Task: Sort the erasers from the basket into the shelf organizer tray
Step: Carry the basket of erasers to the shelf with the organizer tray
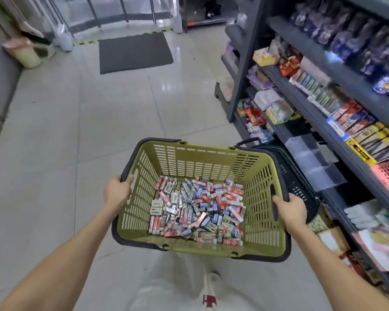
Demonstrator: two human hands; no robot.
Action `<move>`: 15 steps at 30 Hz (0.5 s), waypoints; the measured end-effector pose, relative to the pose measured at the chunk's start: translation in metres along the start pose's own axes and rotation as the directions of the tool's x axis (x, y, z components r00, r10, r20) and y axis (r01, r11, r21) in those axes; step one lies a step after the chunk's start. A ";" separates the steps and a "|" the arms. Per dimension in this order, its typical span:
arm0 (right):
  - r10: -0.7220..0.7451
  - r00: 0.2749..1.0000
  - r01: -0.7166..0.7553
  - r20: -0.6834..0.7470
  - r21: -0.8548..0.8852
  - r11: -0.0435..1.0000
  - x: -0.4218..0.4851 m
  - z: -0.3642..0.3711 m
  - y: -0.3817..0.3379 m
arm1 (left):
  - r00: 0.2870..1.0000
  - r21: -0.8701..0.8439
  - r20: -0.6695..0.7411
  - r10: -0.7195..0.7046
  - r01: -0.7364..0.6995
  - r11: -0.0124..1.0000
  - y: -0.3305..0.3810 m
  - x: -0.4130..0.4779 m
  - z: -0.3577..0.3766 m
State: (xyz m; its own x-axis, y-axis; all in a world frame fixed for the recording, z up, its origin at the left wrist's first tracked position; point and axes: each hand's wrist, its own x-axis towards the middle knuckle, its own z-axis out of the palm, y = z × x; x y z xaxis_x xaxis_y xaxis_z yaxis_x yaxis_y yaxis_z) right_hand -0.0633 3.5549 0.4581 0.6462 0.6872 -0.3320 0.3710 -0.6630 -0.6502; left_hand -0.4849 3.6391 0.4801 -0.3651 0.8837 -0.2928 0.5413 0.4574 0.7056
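- Left grip (118, 190), right grip (290, 209): each clamped on basket (189, 158) rim.
- Risk: any tilt sends loose erasers (198, 209) sliding, maybe spilling; organizer tray (312, 160) well apart, right.

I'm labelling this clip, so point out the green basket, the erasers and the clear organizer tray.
green basket (202, 162): head view, far slatted wall.
erasers (198, 209): head view, middle of the pile.
clear organizer tray (312, 160): head view, a middle compartment.

Tiled floor (76, 131), dark mat (135, 52), shelf (310, 113) bearing clear organizer tray (312, 162)
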 end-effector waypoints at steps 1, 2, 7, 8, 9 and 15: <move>0.019 1.000 -0.019 -0.020 0.009 1.000 0.013 0.007 -0.008 | 0.999 0.009 0.026 0.020 -0.020 1.000 0.013 0.025 0.006; 0.043 0.998 -0.042 -0.043 0.022 0.999 0.025 0.013 -0.015 | 0.998 0.018 0.054 0.038 -0.039 0.999 0.027 0.050 0.014; 0.192 0.966 -0.175 -0.175 0.108 0.979 0.064 0.044 -0.048 | 0.967 0.054 0.214 0.139 -0.154 0.987 0.105 0.170 0.052; 0.232 0.951 -0.208 -0.203 0.135 0.969 0.066 0.048 -0.055 | 0.955 0.068 0.250 0.161 -0.183 0.981 0.121 0.190 0.058; 0.265 0.936 -0.233 -0.231 0.160 0.959 0.068 0.052 -0.062 | 0.941 0.076 0.283 0.183 -0.213 0.974 0.137 0.208 0.065; 0.444 0.822 -0.322 -0.357 0.351 0.879 0.081 0.065 -0.091 | 0.818 0.053 0.482 0.315 -0.386 0.921 0.238 0.288 0.120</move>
State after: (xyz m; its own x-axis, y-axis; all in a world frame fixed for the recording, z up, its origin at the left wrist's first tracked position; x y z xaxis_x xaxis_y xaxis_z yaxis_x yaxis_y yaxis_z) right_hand -0.0881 3.6903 0.4456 0.9337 0.1650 -0.3177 -0.1159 -0.7004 -0.7043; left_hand -0.3701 4.0144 0.4861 0.2370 0.9146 -0.3276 0.6796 0.0849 0.7287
